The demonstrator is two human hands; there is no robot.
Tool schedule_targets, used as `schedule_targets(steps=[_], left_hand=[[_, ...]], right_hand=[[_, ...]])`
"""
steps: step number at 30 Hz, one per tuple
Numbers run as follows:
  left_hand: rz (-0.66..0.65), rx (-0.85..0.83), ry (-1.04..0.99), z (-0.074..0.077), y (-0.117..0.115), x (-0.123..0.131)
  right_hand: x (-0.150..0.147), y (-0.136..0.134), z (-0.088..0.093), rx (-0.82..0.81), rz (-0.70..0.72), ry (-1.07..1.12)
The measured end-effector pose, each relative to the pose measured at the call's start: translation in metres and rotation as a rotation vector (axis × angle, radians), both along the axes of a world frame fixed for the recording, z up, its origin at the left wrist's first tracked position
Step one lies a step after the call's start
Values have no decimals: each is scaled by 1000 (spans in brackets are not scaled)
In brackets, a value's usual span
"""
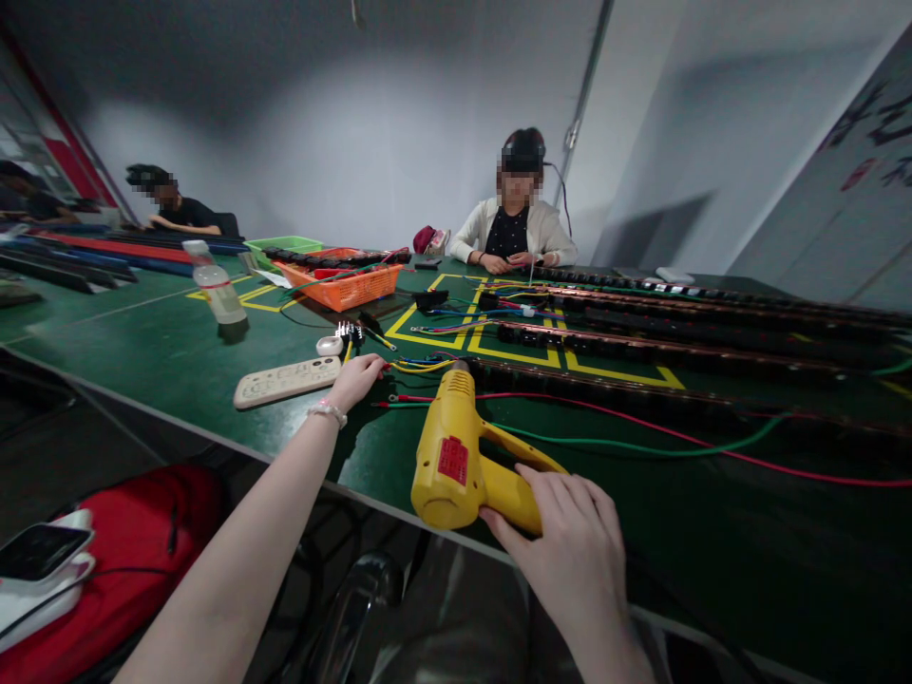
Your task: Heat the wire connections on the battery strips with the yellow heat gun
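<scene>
My right hand (pixel 570 537) is wrapped round the handle of a yellow heat gun (pixel 456 456) that lies on the green table (pixel 178 351), its nozzle pointing away toward a long dark battery strip (pixel 641 389). My left hand (pixel 356 378) reaches forward, fingers curled down on a bundle of coloured wires (pixel 420 364) just left of the nozzle; whether it grips them is unclear. A bracelet circles that wrist. Red and green wires (pixel 641 437) trail off to the right across the table.
A beige remote control (pixel 285 382) lies left of my left hand, with a plastic bottle (pixel 218 290) and an orange basket (pixel 342 280) beyond. Several long dark strips run across the right. A person sits opposite, another at far left. A red bag (pixel 128 541) sits below the table's edge.
</scene>
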State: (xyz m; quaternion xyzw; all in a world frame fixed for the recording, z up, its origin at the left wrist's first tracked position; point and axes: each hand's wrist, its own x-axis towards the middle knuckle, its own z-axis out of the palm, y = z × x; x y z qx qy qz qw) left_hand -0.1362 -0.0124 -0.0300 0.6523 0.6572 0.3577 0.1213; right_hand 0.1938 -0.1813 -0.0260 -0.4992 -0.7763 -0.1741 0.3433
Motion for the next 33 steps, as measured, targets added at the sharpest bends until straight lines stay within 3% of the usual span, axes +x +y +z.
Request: schedule_targets(steps=[7,14,26,33], left_hand=[[84,17,25,-1,2,3],[89,49,57,-1,3,4],[11,77,-10,-4,5,1],[-76,24,-194,4,4,-1]], right_hand=[[0,3,-3,23,-6,-69],[-23,-2,-4,82,-1,-37],[-69,-2,-9,-27,82,60],[-92,2,-11,-28,92,105]])
